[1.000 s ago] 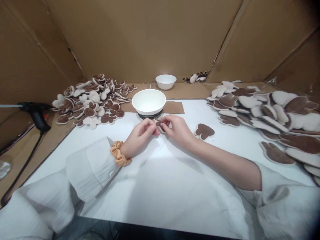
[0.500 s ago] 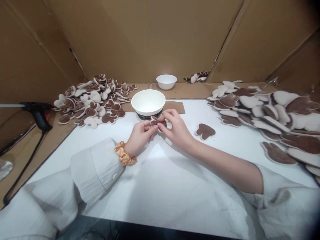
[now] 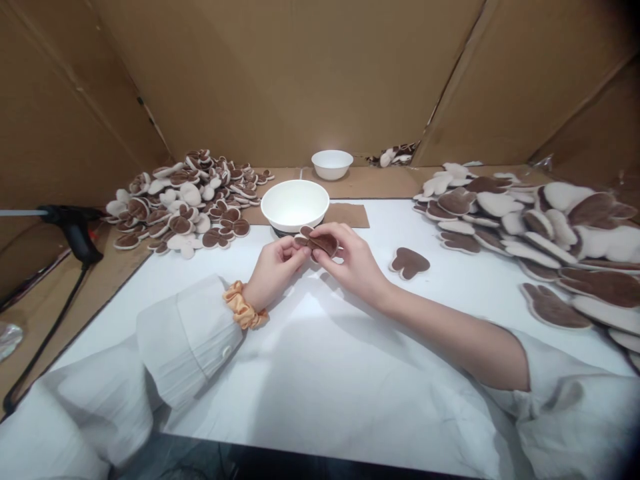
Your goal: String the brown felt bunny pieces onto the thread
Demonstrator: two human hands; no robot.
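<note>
Left hand (image 3: 274, 267) and right hand (image 3: 350, 257) both pinch one brown felt piece (image 3: 318, 241) — its lower edge hidden by fingers

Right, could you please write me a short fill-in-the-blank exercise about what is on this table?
The left hand and the right hand together pinch one small ____ plush piece.
The paper bowl just behind the hands is ____ in colour.
An orange scrunchie sits on the ____ wrist.
A lone plush piece lies flat to the ____ of the right hand.
Missing words: brown; white; left; right.
</note>
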